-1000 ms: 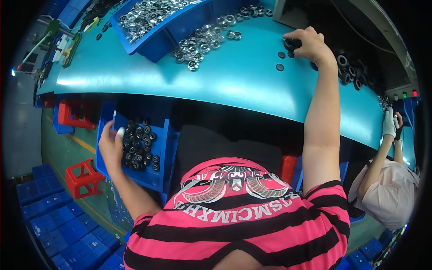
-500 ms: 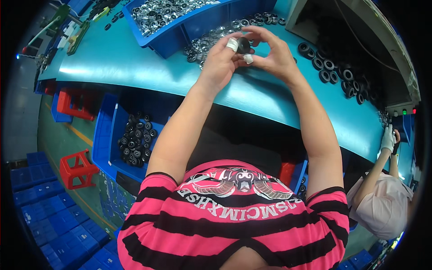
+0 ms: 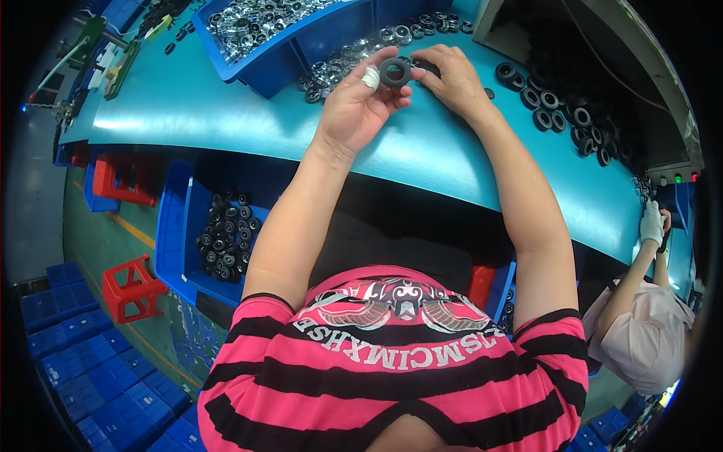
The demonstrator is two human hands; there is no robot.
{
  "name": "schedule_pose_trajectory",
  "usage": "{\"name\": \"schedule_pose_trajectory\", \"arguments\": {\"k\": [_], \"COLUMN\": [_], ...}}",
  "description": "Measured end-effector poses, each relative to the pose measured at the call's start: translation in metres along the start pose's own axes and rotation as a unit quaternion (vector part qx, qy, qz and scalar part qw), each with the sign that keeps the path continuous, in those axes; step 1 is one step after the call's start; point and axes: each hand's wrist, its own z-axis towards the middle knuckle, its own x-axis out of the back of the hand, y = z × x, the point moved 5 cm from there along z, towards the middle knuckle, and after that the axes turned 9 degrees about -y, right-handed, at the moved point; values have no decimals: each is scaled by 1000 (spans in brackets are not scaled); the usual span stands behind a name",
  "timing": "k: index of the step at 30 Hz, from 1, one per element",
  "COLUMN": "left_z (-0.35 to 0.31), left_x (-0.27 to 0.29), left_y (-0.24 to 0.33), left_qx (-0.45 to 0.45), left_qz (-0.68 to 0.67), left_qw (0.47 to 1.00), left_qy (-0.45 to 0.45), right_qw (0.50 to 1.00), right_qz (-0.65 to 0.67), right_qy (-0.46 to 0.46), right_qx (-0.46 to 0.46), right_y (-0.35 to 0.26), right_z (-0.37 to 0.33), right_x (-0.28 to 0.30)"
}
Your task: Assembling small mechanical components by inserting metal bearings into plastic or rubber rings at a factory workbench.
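Observation:
My left hand (image 3: 354, 113) holds a black ring (image 3: 395, 73) between thumb and fingers, its open centre turned toward me. White tape is wrapped round one finger of that hand. Just to the right, my right hand (image 3: 458, 84) is curled, with a dark piece (image 3: 428, 66) partly hidden at its fingertips; what it is I cannot make out. Both hands are above the teal bench (image 3: 248, 120). Beyond them lies a pile of clear and silvery small wheel hubs (image 3: 331, 71), near my left fingers.
A blue bin (image 3: 275, 64) of shiny hubs stands at the back left. Several black rings (image 3: 550, 99) lie at the right beside a machine housing. Below the bench, a blue crate (image 3: 175, 226) holds black wheels (image 3: 226, 237). A red stool (image 3: 134, 289) is at left; a gloved co-worker (image 3: 640, 324) works at right.
My hands have drawn apart. The left one keeps the black ring and has tilted it face-on, while the right one has let go of it and curled over a dark piece.

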Motion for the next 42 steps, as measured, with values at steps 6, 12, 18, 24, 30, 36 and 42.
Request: {"name": "schedule_pose_trajectory", "arguments": {"k": [6, 12, 18, 24, 30, 36, 42], "left_z": [-1, -2, -3, -4, -4, -2, -3], "left_x": [2, 8, 8, 16, 16, 6, 6], "left_y": [1, 2, 2, 2, 0, 1, -1], "left_qx": [-12, -17, 13, 0, -12, -27, -12], "left_qz": [15, 19, -9, -48, -13, 7, 98], "left_qw": [1000, 998, 995, 995, 995, 993, 990], "left_qy": [12, 53, 100, 83, 101, 118, 104], "right_qw": [982, 924, 872, 851, 842, 863, 942], "right_qz": [175, 373, 484, 523, 539, 504, 310], "right_qy": [26, 31, 7, -31, -6, 20, 108], "right_qx": [-61, -80, -72, -42, -16, 33, 73], "right_y": [2, 1, -5, -24, -23, -35, -54], "right_z": [-5, -9, -9, -11, -13, -16, -19], "right_x": [14, 18, 17, 24, 24, 28, 35]}}
